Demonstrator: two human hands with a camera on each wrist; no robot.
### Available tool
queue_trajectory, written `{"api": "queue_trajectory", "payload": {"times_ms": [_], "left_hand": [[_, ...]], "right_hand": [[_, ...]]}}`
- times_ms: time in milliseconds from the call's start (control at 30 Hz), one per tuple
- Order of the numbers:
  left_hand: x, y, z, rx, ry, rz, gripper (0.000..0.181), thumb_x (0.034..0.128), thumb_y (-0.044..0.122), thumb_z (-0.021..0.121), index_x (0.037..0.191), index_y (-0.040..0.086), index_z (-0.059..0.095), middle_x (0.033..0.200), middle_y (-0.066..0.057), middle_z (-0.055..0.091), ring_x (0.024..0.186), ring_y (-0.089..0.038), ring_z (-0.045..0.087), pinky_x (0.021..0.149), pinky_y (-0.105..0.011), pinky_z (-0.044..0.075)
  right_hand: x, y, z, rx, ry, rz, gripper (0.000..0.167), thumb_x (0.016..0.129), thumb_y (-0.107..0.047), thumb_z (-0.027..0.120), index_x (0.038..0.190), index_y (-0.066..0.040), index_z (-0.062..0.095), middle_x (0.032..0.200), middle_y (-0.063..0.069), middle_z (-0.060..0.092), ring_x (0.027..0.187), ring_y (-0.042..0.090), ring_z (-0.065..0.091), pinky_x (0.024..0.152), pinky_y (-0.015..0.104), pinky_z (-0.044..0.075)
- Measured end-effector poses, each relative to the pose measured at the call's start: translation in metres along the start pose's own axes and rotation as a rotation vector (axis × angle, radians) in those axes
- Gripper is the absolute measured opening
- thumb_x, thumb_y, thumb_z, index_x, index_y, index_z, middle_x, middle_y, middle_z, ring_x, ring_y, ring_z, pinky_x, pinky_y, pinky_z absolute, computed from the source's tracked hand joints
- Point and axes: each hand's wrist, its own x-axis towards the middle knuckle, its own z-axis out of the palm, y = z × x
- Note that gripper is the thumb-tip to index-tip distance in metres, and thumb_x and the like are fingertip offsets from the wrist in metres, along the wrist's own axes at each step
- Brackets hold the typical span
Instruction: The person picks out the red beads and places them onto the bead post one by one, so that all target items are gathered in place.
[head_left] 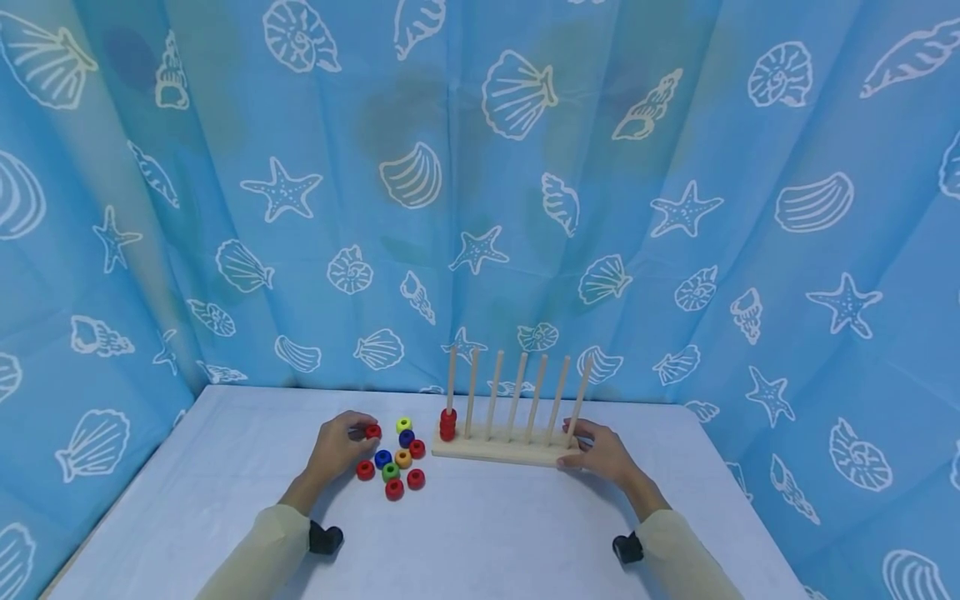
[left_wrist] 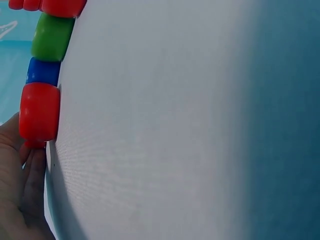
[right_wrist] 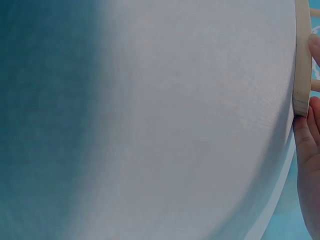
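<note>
At the left of the head view, my left hand (head_left: pixel 337 447) pinches a red bead (head_left: pixel 372 431) between thumb and fingers, just above or on the table. Beside it lies a loose group of beads: a yellow bead (head_left: pixel 404 424), a blue bead (head_left: pixel 407 437), an orange bead (head_left: pixel 403 458), a green bead (head_left: pixel 391 472) and several red ones. On the right, my right hand (head_left: pixel 606 454) grips the right end of a wooden peg stand (head_left: pixel 495 451), thumb at the front. Red beads (head_left: pixel 447 425) are stacked on the stand's leftmost peg; the other upright pegs are bare.
A white-covered table (head_left: pixel 480 533) lies under everything. Behind it hangs a blue curtain (head_left: pixel 465 167) with white shell prints, close to the table's back edge. Black wrist cameras sit at both cuffs.
</note>
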Motion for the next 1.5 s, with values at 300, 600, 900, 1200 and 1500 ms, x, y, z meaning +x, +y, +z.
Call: {"api": "queue_trajectory", "payload": {"times_ms": [300, 600, 900, 1200, 1500], "left_hand": [[0.004, 0.008, -0.005, 0.015, 0.030, 0.063, 0.035, 0.0834, 0.012, 0.078, 0.117, 0.007, 0.068, 0.112, -0.008, 0.065, 0.108, -0.027, 0.062, 0.091, -0.044, 0.053], [0.017, 0.034, -0.019, -0.028, 0.030, 0.179, 0.036, 0.0846, 0.007, 0.075, 0.120, 0.004, 0.066, 0.116, -0.011, 0.063, 0.108, -0.030, 0.063, 0.090, -0.045, 0.053], [0.030, 0.083, -0.047, -0.103, 0.029, 0.260, 0.037, 0.0854, 0.010, 0.075, 0.121, 0.006, 0.066, 0.118, -0.011, 0.062, 0.108, -0.029, 0.063, 0.087, -0.041, 0.055], [0.043, 0.128, -0.059, -0.188, 0.005, 0.417, 0.037, 0.0838, 0.007, 0.076, 0.119, 0.002, 0.066, 0.113, -0.009, 0.063, 0.104, -0.027, 0.063, 0.089, -0.045, 0.054], [0.046, 0.166, -0.061, -0.193, -0.026, 0.497, 0.034, 0.0848, 0.006, 0.075, 0.118, 0.002, 0.067, 0.113, -0.010, 0.063, 0.103, -0.026, 0.064, 0.088, -0.041, 0.054]], "right_hand": [[0.000, -0.001, 0.000, -0.004, 0.004, -0.002, 0.079, 0.069, -0.019, 0.089, 0.138, -0.006, 0.053, 0.136, 0.017, 0.055, 0.128, 0.038, 0.049, 0.100, 0.043, 0.045], [0.000, 0.000, -0.001, 0.001, 0.004, 0.000, 0.080, 0.069, -0.020, 0.089, 0.139, -0.006, 0.053, 0.137, 0.017, 0.054, 0.128, 0.038, 0.049, 0.100, 0.044, 0.045], [-0.001, -0.003, 0.000, -0.002, -0.002, -0.006, 0.079, 0.069, -0.020, 0.089, 0.138, -0.007, 0.053, 0.138, 0.016, 0.054, 0.128, 0.038, 0.049, 0.100, 0.045, 0.045], [-0.001, -0.004, -0.002, -0.017, 0.001, -0.020, 0.077, 0.070, -0.019, 0.088, 0.138, -0.006, 0.054, 0.136, 0.017, 0.055, 0.127, 0.039, 0.049, 0.100, 0.045, 0.045], [0.001, 0.001, -0.002, -0.021, -0.002, -0.030, 0.078, 0.069, -0.019, 0.089, 0.137, -0.006, 0.054, 0.136, 0.017, 0.055, 0.126, 0.038, 0.050, 0.099, 0.045, 0.045]]}}
